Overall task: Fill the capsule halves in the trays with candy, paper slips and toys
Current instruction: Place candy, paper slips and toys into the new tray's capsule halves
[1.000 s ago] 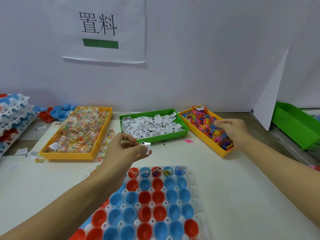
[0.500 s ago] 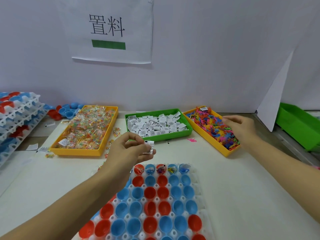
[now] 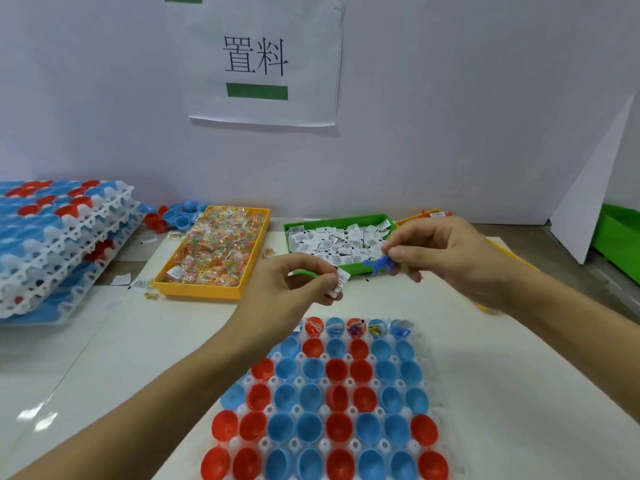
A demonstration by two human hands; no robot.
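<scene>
Left hand [image 3: 294, 284] pinches paper slip [image 3: 338, 283] (white, printed); right hand [image 3: 446, 254] blue toy [image 3: 379, 264].

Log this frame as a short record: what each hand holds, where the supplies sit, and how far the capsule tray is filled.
left hand: pinches a paper slip
right hand: pinches a blue toy
candy tray: orange, far left
slip tray: green, middle
toy tray: orange, mostly hidden behind the right hand
capsule tray: nearest; only far row holds items
stacked trays: at left edge
</scene>
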